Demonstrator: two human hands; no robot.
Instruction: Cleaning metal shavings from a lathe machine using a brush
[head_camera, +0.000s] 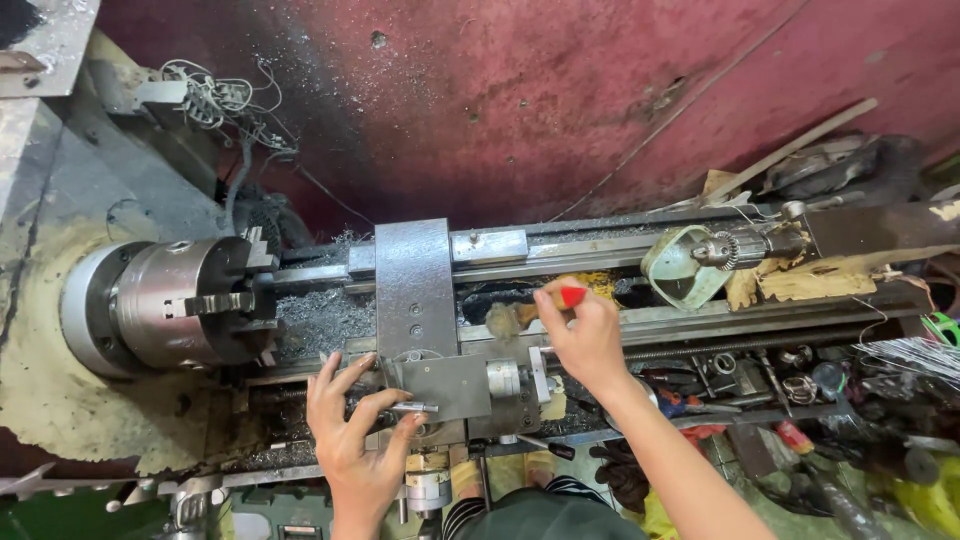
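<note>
**shopguy:** Going left to right on the lathe: the three-jaw chuck (190, 303) sits at the left end, nothing clamped in it that I can see. Just right of it the bed (590, 262) is covered in grey chips (318, 322).

**benchrat:** Where's the left hand?

**shopguy:** The left hand (355, 425) is at the front edge of the carriage (415, 290), fingers spread apart and resting on the grey tool block (445, 385), fingertips touching a small metal handle (414, 407) there. Not wrapped tight around anything.

**benchrat:** And the other one?

**shopguy:** The right hand (585, 335) is just right of the carriage, over the middle of the bed. Its fingers are pinched together on a red-handled brush (530, 310), bristles pointing left and sitting right beside the carriage. Further right there's the tailstock with a drill chuck (735, 250), then a messy pile of tools (800, 375) along the front right edge.
</note>
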